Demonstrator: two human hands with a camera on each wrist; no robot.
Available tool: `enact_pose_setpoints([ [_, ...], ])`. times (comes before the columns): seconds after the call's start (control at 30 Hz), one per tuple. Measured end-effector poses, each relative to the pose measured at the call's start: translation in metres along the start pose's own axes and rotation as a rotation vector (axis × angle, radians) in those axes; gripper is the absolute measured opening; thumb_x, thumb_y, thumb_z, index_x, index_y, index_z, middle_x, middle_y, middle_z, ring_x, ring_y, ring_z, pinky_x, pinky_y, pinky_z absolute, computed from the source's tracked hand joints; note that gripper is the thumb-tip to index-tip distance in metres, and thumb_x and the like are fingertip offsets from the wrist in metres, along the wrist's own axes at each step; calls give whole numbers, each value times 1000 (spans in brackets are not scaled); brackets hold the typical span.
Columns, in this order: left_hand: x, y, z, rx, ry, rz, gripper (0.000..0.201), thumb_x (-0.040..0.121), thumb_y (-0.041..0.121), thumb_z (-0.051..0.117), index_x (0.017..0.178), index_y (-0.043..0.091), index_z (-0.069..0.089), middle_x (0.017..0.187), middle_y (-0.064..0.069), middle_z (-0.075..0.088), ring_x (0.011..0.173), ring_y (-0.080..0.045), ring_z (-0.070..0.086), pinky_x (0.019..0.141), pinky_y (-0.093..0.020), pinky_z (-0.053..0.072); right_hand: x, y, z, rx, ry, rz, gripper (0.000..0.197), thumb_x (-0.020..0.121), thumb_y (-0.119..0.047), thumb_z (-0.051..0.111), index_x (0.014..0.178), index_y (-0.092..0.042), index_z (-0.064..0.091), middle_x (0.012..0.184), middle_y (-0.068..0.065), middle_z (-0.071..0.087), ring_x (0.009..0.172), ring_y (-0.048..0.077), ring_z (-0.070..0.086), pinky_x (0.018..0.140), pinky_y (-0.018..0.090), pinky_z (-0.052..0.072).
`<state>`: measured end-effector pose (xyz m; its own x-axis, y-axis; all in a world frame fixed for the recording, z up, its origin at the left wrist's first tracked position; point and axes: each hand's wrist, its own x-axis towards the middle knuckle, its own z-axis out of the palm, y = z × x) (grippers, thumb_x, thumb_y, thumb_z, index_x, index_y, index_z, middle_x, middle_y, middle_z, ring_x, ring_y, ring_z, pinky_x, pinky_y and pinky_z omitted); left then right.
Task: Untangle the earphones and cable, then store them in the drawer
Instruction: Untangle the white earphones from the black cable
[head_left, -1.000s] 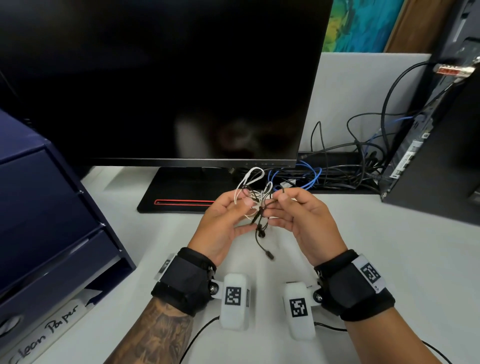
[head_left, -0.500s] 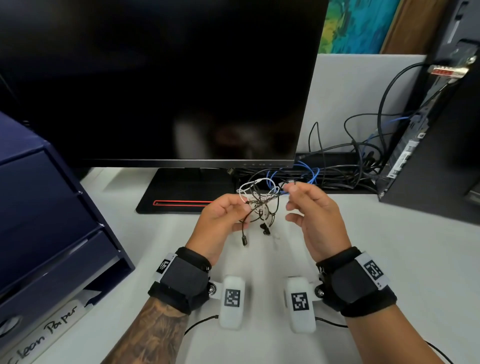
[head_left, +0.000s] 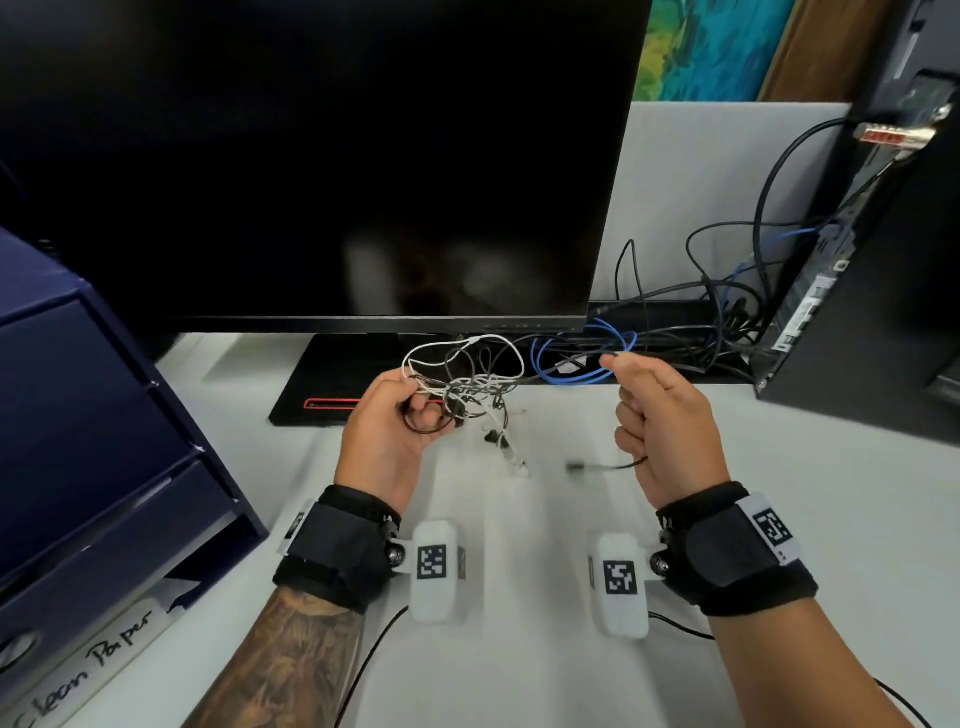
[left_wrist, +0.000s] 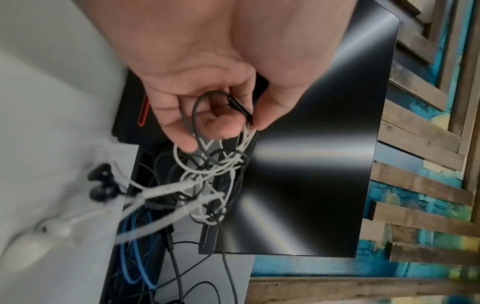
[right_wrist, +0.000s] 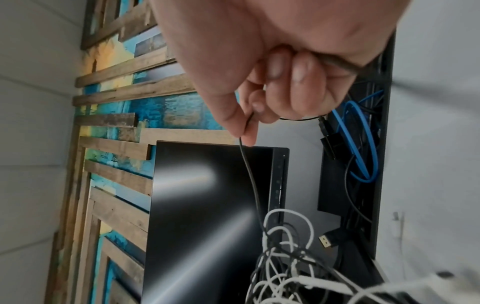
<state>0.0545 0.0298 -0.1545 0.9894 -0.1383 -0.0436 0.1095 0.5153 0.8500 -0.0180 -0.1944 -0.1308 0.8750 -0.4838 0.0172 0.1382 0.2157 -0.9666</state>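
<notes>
Your left hand (head_left: 387, 426) has its fingers curled in, thumb and forefinger pinching the tangle (head_left: 470, 392) of white and black wires above the desk (head_left: 519, 675), at about 12 o'clock from your wrists and just in front of the monitor (head_left: 311, 156); in the left wrist view a dark loop of wire runs round your curled fingers (left_wrist: 179, 131) and a slim black plug lies under your thumb tip. Your right hand (head_left: 660, 421) is closed in a loose fist, pinching the black cable (head_left: 605, 354) between thumb and forefinger at its top; the strand runs off toward 9 o'clock into the tangle, and a short tail comes out below your fist toward 8 o'clock, ending in a small dark plug (head_left: 575, 466) that is too blurred to make out. Two black earbuds (left_wrist: 100, 185) and a white earbud (left_wrist: 55, 228) hang from the knot in the left wrist view, smeared by motion; in the head view they are only small shapes dangling at 6 o'clock of the tangle. Which strand belongs to which set inside the knot cannot be told. The blue drawer unit (head_left: 78, 441) stands at 9 o'clock of your left hand, well apart from it and cut off by the frame edge. Behind your right hand lie blue and black cables (head_left: 675, 343) beside a computer tower (head_left: 883, 312)
</notes>
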Motion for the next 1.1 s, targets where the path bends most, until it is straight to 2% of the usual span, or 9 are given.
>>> enact_pose_setpoints([
  [0.13, -3, -1, -1, 64, -3, 47, 21, 102, 8, 47, 112, 12, 65, 71, 3, 47, 53, -9, 40, 70, -32, 56, -3, 2, 2, -55, -45, 15, 12, 91, -25, 68, 92, -17, 77, 67, 1, 32, 58, 13, 23, 50, 26, 21],
  [0.23, -4, -6, 0, 134, 20, 87, 28, 102, 7, 49, 128, 12, 60, 77, 0, 59, 54, -10, 38, 69, -32, 54, -5, 4, 4, -202, -49, -41, 24, 96, -26, 63, 77, -23, 77, 77, 12, 55, 68, 16, 47, 65, 27, 41],
  [0.3, -5, -6, 2, 188, 39, 129, 21, 102, 6, 50, 120, 12, 58, 78, -1, 65, 60, -14, 41, 68, -32, 50, -5, 6, 5, -306, -40, -106, 15, 94, -22, 65, 84, -22, 76, 90, -8, 72, 85, 8, 63, 78, 24, 47],
  [0.43, -13, 2, 12, 426, -51, 267, 13, 101, 7, 52, 105, 10, 65, 77, -4, 70, 63, -13, 46, 61, -23, 40, -5, 8, 8, -435, -59, -277, 7, 93, -17, 69, 99, -22, 70, 105, -8, 71, 92, 0, 63, 83, 18, 49],
  [0.53, -21, 9, 24, 531, -158, 332, 13, 99, 8, 58, 104, 10, 70, 70, -3, 68, 63, -10, 53, 59, -20, 41, -10, 4, 17, -494, -271, -340, 16, 92, -19, 72, 107, -23, 68, 105, -8, 70, 95, 5, 64, 78, 17, 51],
  [0.67, -30, 20, 41, 556, -269, 361, 16, 96, 9, 64, 102, 17, 76, 67, 0, 65, 63, -9, 56, 59, -18, 45, -16, 2, 33, -688, -513, -349, 29, 90, -28, 76, 117, -30, 67, 116, -17, 66, 113, 0, 59, 94, 21, 48],
  [0.77, -29, 30, 49, 584, -288, 380, 17, 93, 4, 67, 103, 14, 76, 70, 7, 68, 63, -6, 58, 60, -17, 48, -15, -10, 40, -627, -463, -395, 3, 95, -18, 69, 97, -20, 72, 99, -10, 72, 98, 3, 65, 89, 26, 51],
  [0.9, -22, 37, 46, 769, -292, 424, 30, 89, -8, 67, 105, 18, 72, 81, -5, 60, 64, -10, 53, 64, -22, 49, -11, -33, 33, -285, -298, -287, 13, 94, 1, 63, 92, -11, 68, 78, 9, 71, 76, 15, 69, 77, 22, 55],
  [1.1, -19, 42, 51, 944, -86, 648, 23, 89, 2, 70, 95, 24, 70, 83, 0, 58, 57, -6, 46, 60, -17, 43, -19, -40, 24, -466, -188, -396, 12, 91, -3, 69, 91, -15, 71, 71, 23, 57, 63, 13, 52, 64, 19, 50],
])
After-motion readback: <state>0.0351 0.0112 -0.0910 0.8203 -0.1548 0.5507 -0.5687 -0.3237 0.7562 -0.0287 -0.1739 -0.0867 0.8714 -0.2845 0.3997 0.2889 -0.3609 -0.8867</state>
